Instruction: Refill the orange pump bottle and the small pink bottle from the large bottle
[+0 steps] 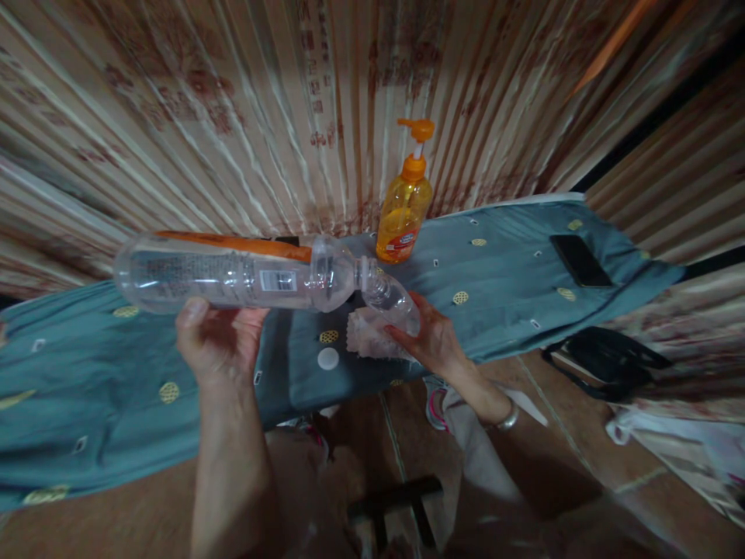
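Observation:
My left hand (221, 338) is closed around the underside of a large clear plastic bottle (244, 272) with an orange and white label. The bottle lies nearly level in the air, its mouth pointing right. That mouth meets the neck of a smaller clear plastic bottle (393, 299), tilted up to the left. My right hand (427, 334) grips the small bottle near its base. Below it lies a pale cloth (369, 334) with a zigzag edge. A round white cap (328, 359) rests on the tablecloth nearby. Whether liquid runs between the bottles I cannot make out.
An orange pump bottle (404, 210) with amber liquid stands behind my hands. A black phone (580, 261) lies at the right on the teal tablecloth (133, 419). Pleated curtains (244, 116) hang behind. Below right is a black bag (602, 361).

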`<state>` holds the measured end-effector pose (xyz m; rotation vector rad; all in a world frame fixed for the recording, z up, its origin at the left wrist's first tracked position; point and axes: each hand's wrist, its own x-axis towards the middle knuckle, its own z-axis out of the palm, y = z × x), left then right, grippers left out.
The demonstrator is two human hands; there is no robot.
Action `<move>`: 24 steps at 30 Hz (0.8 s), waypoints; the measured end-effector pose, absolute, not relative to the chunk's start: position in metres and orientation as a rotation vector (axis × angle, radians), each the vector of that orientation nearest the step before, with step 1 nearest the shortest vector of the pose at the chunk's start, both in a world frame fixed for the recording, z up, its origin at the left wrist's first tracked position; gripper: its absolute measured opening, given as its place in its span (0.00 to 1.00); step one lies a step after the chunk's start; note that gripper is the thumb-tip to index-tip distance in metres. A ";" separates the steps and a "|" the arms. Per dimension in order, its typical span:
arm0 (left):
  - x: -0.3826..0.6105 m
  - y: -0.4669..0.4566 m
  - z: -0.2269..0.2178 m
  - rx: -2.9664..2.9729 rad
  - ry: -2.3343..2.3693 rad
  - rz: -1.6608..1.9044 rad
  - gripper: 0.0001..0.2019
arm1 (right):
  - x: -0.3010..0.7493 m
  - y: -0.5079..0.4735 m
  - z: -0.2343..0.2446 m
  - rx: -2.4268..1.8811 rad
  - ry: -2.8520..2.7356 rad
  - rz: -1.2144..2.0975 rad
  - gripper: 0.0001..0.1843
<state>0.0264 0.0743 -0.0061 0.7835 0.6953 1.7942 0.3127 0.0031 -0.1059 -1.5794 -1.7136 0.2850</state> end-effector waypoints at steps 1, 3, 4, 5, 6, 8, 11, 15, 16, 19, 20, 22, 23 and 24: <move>0.026 0.074 -0.006 0.781 0.699 1.798 0.18 | 0.313 0.003 -0.106 -1.579 -1.715 0.282 0.36; 0.027 0.074 -0.006 0.769 0.694 1.816 0.19 | 0.313 0.003 -0.106 -1.580 -1.716 0.278 0.36; 0.027 0.074 -0.006 0.766 0.690 1.818 0.19 | 0.313 0.003 -0.106 -1.580 -1.715 0.278 0.36; 0.027 0.074 -0.006 0.767 0.687 1.820 0.19 | 0.313 0.003 -0.106 -1.579 -1.714 0.279 0.37; 0.028 0.074 -0.005 0.773 0.687 1.810 0.19 | 0.313 0.003 -0.105 -1.580 -1.712 0.283 0.37; 0.029 0.074 -0.004 0.775 0.689 1.813 0.19 | 0.312 0.003 -0.104 -1.586 -1.710 0.293 0.36; 0.030 0.074 -0.004 0.778 0.699 1.808 0.18 | 0.312 0.003 -0.104 -1.599 -1.710 0.296 0.36; 0.031 0.074 -0.003 0.772 0.689 1.819 0.19 | 0.312 0.003 -0.104 -1.600 -1.704 0.288 0.36; 0.031 0.074 -0.003 0.772 0.686 1.818 0.18 | 0.312 0.003 -0.105 -1.598 -1.703 0.288 0.36; 0.031 0.074 -0.002 0.787 0.698 1.804 0.18 | 0.312 0.002 -0.104 -1.595 -1.706 0.289 0.36; 0.030 0.074 -0.002 0.791 0.705 1.796 0.19 | 0.312 0.002 -0.104 -1.595 -1.706 0.291 0.36; 0.030 0.074 -0.002 0.780 0.717 1.806 0.19 | 0.312 0.002 -0.104 -1.596 -1.707 0.301 0.36; 0.030 0.074 -0.002 0.772 0.721 1.814 0.18 | 0.312 0.002 -0.103 -1.597 -1.707 0.306 0.36; 0.030 0.073 -0.002 0.765 0.725 1.825 0.18 | 0.313 0.002 -0.103 -1.597 -1.706 0.312 0.35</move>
